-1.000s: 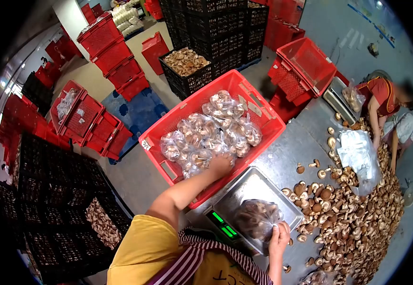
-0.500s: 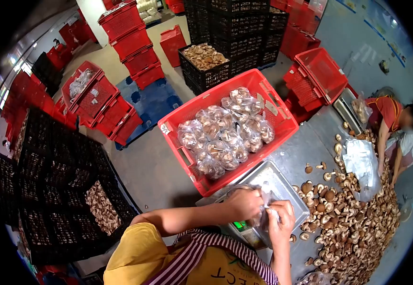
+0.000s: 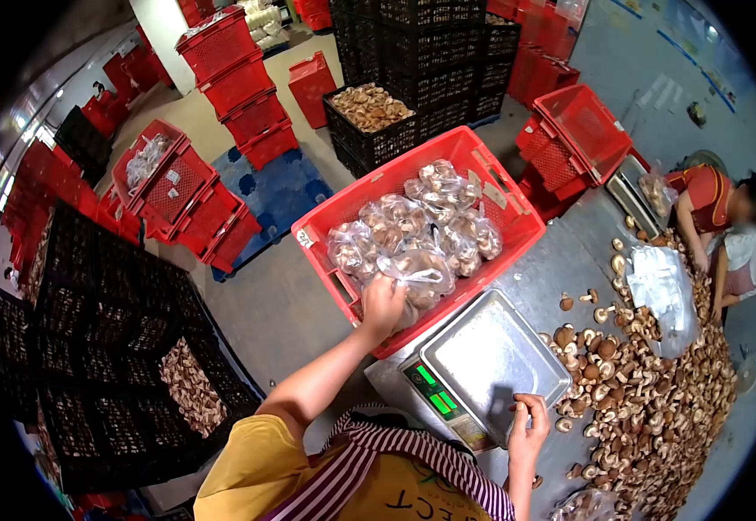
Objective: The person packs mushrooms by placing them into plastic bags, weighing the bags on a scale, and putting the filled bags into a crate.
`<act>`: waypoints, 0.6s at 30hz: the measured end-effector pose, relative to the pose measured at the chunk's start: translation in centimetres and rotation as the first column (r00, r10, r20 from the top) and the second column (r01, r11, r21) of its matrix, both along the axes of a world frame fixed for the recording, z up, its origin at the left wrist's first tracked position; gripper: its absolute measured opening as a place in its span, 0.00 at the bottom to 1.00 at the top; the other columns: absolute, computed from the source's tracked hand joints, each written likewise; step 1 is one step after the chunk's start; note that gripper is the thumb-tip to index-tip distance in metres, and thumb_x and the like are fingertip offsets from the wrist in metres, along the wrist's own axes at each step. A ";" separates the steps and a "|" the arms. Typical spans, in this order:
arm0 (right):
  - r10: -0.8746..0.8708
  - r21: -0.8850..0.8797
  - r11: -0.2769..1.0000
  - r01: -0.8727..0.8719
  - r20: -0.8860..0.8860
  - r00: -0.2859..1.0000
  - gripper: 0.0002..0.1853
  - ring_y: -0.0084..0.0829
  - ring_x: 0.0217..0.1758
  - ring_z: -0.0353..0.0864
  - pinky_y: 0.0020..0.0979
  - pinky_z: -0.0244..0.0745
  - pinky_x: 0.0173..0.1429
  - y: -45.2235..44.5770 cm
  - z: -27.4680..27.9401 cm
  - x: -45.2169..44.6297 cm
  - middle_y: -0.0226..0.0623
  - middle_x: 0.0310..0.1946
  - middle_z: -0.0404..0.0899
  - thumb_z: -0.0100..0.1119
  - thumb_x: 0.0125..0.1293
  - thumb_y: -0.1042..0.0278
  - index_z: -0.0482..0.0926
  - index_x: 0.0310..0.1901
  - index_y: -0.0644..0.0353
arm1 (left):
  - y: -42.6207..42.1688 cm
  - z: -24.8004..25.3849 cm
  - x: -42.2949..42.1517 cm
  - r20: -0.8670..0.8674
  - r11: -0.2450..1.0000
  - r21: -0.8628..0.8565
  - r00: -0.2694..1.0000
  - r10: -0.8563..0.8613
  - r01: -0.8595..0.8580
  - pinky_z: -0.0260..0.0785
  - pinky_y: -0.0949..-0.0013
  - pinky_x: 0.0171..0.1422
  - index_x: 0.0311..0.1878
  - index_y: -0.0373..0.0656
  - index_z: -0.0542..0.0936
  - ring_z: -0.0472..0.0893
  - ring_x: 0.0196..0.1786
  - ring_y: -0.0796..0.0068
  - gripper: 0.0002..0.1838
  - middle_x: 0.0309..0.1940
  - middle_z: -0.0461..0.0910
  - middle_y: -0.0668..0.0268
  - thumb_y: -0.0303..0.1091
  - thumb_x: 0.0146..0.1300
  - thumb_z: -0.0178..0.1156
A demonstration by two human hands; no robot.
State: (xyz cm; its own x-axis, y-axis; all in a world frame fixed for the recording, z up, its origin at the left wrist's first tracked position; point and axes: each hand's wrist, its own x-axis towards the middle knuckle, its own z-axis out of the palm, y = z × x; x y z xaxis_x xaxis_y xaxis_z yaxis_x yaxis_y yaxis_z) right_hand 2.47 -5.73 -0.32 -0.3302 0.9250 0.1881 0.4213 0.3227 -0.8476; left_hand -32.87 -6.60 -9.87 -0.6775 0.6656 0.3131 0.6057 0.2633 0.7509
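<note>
My left hand reaches over the near side of a red crate, closed on the gathered top of a clear plastic bag of mushrooms. That bag rests on or just above other bagged mushrooms inside the crate. By the near right corner of a scale is my right hand, its fingers loosely bent and apart, with nothing visible in them. The scale's metal pan is bare and its display glows green. To the right spreads a big pile of loose brown mushrooms.
White plastic bags lie on the pile. Beyond it a co-worker bends with both hands at the mushrooms. Black crates stand left; stacked red crates and a black crate of mushrooms stand behind.
My left hand has carried the mushroom bag from above the scale into the red crate. My right hand has let go of the bag and moved slightly down, uncovering the pan and display.
</note>
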 end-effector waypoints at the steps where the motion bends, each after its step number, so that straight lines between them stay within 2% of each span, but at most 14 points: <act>1: -0.017 -0.032 0.999 0.018 0.020 1.000 0.05 0.34 0.34 0.78 0.31 0.75 0.40 -0.3 -0.3 0.4 0.42 0.35 0.78 0.53 0.66 0.78 0.78 0.39 0.67 | 0.8 -0.9 -0.2 0.003 0.995 0.091 1.000 0.031 -0.031 0.70 0.52 0.44 0.35 0.37 0.79 0.79 0.38 0.46 0.10 0.34 0.79 0.51 0.34 0.56 0.63; 3: -0.047 -0.031 0.998 0.047 0.023 0.999 0.05 0.35 0.34 0.78 0.31 0.74 0.40 -0.7 -1.1 1.0 0.42 0.34 0.78 0.53 0.65 0.78 0.78 0.39 0.67 | 1.6 -2.7 0.0 0.025 0.998 0.032 0.998 0.053 -0.054 0.70 0.52 0.44 0.38 0.37 0.81 0.79 0.39 0.47 0.11 0.36 0.79 0.50 0.35 0.55 0.64; 5: -0.074 -0.001 0.997 0.074 0.063 0.995 0.04 0.34 0.34 0.78 0.31 0.73 0.39 -0.9 -1.8 1.8 0.41 0.33 0.78 0.53 0.65 0.78 0.78 0.38 0.67 | 2.1 -4.2 0.2 0.118 0.967 -0.251 0.991 0.064 -0.033 0.71 0.52 0.49 0.39 0.36 0.82 0.80 0.43 0.47 0.14 0.41 0.80 0.49 0.37 0.55 0.65; 6: -0.078 -0.001 0.997 0.078 0.063 0.995 0.04 0.34 0.34 0.78 0.31 0.73 0.39 -1.0 -2.0 2.3 0.41 0.33 0.78 0.53 0.65 0.78 0.78 0.38 0.67 | 2.1 -6.4 0.1 0.118 0.967 -0.252 0.991 0.061 -0.029 0.71 0.52 0.49 0.39 0.36 0.82 0.80 0.43 0.47 0.14 0.41 0.80 0.49 0.37 0.55 0.65; 8: -0.122 -0.011 0.992 0.123 0.091 0.988 0.04 0.33 0.34 0.78 0.31 0.72 0.39 -1.0 -2.4 3.4 0.40 0.32 0.78 0.53 0.65 0.79 0.79 0.38 0.67 | 1.7 -12.0 -0.4 -0.073 0.897 -0.441 0.995 -0.063 0.025 0.72 0.52 0.54 0.42 0.34 0.80 0.80 0.47 0.46 0.15 0.45 0.79 0.47 0.34 0.55 0.62; 11: -0.213 -0.071 0.973 0.221 0.106 0.971 0.05 0.32 0.34 0.78 0.31 0.72 0.39 -1.0 -2.4 5.8 0.40 0.32 0.78 0.53 0.65 0.79 0.79 0.38 0.67 | 1.3 -15.4 -0.9 -0.065 0.936 -0.343 0.992 -0.106 0.078 0.71 0.51 0.58 0.45 0.32 0.78 0.79 0.49 0.45 0.16 0.48 0.78 0.45 0.29 0.54 0.56; 12: -0.220 -0.040 0.973 0.227 0.122 0.968 0.06 0.31 0.34 0.78 0.31 0.73 0.39 -0.9 -3.2 7.1 0.40 0.32 0.78 0.52 0.66 0.78 0.79 0.39 0.67 | 1.3 -14.6 -1.3 -0.154 0.939 -0.326 0.974 -0.165 0.107 0.71 0.50 0.58 0.49 0.33 0.77 0.79 0.49 0.45 0.19 0.50 0.77 0.44 0.25 0.52 0.52; 13: -0.221 -0.042 0.973 0.228 0.122 0.968 0.06 0.31 0.34 0.78 0.31 0.73 0.39 -1.0 -3.4 7.9 0.40 0.32 0.78 0.52 0.66 0.78 0.79 0.39 0.67 | 1.9 -13.1 -1.7 -0.154 0.939 -0.327 0.974 -0.166 0.108 0.71 0.50 0.58 0.49 0.33 0.77 0.79 0.49 0.45 0.19 0.50 0.77 0.44 0.25 0.52 0.52; 15: -0.300 0.005 0.953 0.302 0.125 0.946 0.06 0.26 0.33 0.79 0.28 0.74 0.38 -1.0 -3.6 9.1 0.37 0.33 0.79 0.51 0.68 0.77 0.79 0.39 0.67 | 2.7 -9.1 -2.4 -0.195 0.855 -0.484 0.930 -0.313 0.186 0.72 0.50 0.57 0.49 0.33 0.77 0.79 0.49 0.44 0.19 0.49 0.77 0.45 0.25 0.51 0.52; 16: -0.293 0.002 0.956 0.295 0.119 0.949 0.07 0.27 0.34 0.79 0.28 0.75 0.39 -1.1 -3.8 9.6 0.38 0.34 0.80 0.51 0.69 0.76 0.79 0.40 0.67 | 2.9 -7.0 -2.6 -0.203 0.820 -0.533 0.910 -0.361 0.207 0.72 0.50 0.56 0.49 0.33 0.77 0.79 0.49 0.44 0.20 0.49 0.77 0.45 0.24 0.51 0.52; 18: -0.306 -0.033 0.950 0.311 0.108 0.946 0.07 0.29 0.35 0.79 0.29 0.75 0.39 -1.1 -3.6 9.9 0.39 0.34 0.80 0.51 0.69 0.76 0.79 0.40 0.68 | 2.3 -2.8 -2.5 -0.231 0.895 -0.338 0.895 -0.381 0.293 0.72 0.49 0.53 0.49 0.34 0.78 0.79 0.47 0.44 0.20 0.46 0.77 0.47 0.25 0.51 0.53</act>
